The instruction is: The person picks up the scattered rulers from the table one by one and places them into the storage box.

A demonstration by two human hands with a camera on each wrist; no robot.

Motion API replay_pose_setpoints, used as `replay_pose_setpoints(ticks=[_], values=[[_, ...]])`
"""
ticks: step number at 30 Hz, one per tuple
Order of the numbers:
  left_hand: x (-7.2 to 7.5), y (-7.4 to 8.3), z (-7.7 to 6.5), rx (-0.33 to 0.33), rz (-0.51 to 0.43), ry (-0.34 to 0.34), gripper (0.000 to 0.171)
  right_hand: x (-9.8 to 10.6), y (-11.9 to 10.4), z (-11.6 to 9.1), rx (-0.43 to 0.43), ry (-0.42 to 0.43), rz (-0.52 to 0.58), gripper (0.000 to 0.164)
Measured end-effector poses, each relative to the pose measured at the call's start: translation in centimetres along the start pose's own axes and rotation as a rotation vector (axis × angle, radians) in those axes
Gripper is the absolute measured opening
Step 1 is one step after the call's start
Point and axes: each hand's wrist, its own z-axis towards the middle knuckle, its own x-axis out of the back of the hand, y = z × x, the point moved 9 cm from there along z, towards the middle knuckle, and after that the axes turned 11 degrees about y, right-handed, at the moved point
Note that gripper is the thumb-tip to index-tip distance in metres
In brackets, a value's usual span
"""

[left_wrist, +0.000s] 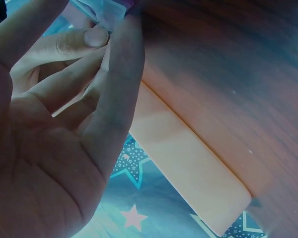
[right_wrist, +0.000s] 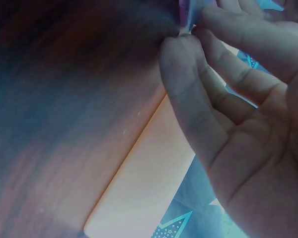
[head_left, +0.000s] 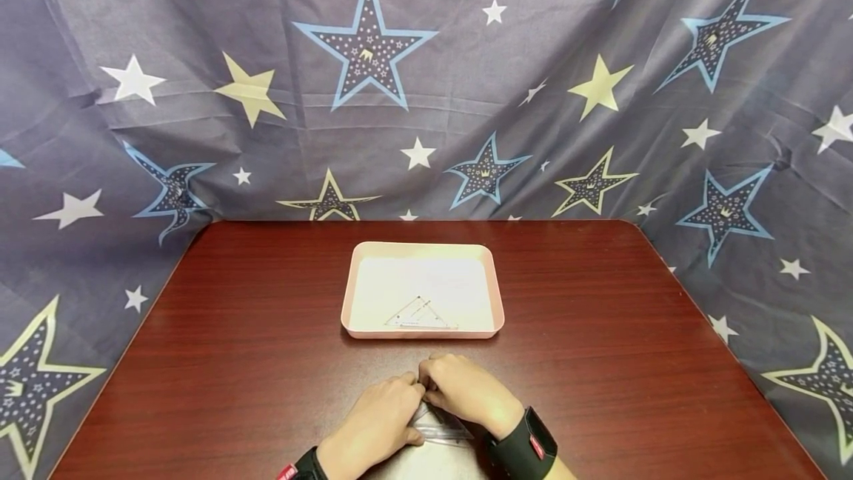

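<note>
Close together near the table's front edge, both hands are at a clear plastic bag (head_left: 445, 432) that looks like a flat pouch. My left hand (head_left: 378, 415) pinches its upper edge between thumb and fingers. Right beside it, my right hand (head_left: 472, 391) pinches the same edge, fingertips nearly meeting the left ones. The left wrist view shows a fold of the clear plastic (left_wrist: 108, 14) at the fingertips, and in the right wrist view a purplish strip of it (right_wrist: 187, 12) stands above the fingers. Much of the bag is hidden under the hands.
A shallow pink tray (head_left: 496, 295) with a white bottom lies just beyond the hands. Clear triangular set squares (head_left: 421, 315) lie at its near side. The dark red wooden table (head_left: 253, 332) ends at a grey star-patterned curtain (head_left: 453, 87).
</note>
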Motion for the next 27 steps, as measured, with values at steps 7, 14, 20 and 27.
replay_pose_setpoints(ticks=[7,14,20,27], values=[[0.18,-0.36,0.04,0.024,-0.023,-0.006,0.042,0.04,0.09,-0.02,-0.019,-0.005,0.009,0.01],[0.37,-0.54,0.05,0.042,-0.035,0.002,0.039,0.09,0.0,0.02,-0.007,0.003,0.003,0.01],[0.61,-0.69,0.13,0.051,-0.012,0.027,0.039,0.1,0.12,0.15,0.004,0.01,-0.003,0.008],[0.92,-0.86,0.12,0.057,-0.002,0.048,0.033,0.25,0.04,0.38,0.011,0.005,-0.004,0.011]])
